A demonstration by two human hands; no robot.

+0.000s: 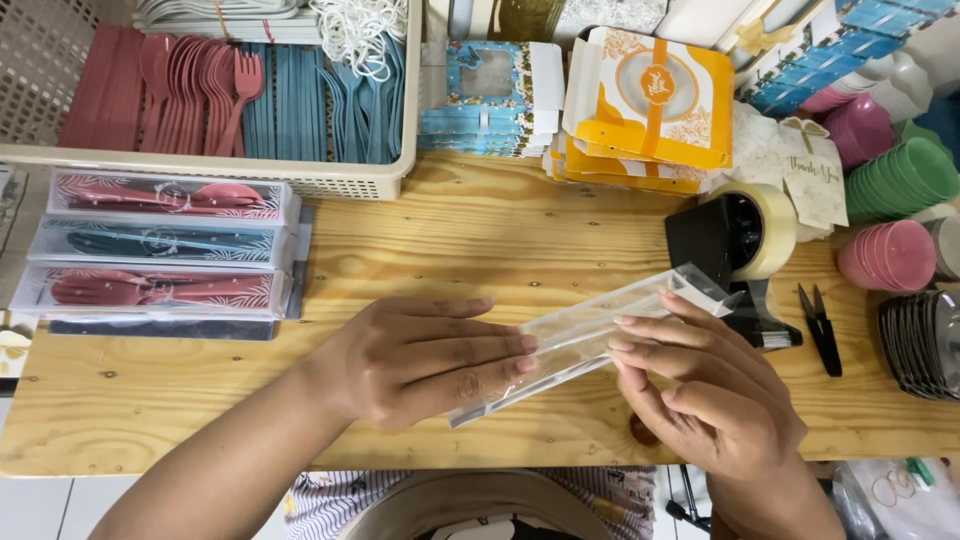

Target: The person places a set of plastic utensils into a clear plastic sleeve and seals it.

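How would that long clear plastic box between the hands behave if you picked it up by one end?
The clear plastic box looks thin-walled and empty, so it is probably very light and may flex or buckle. Its glossy faces suggest it could slip; the left hand lies flat over one end while the right hand steadies the other. Its flat sides make rolling unlikely.
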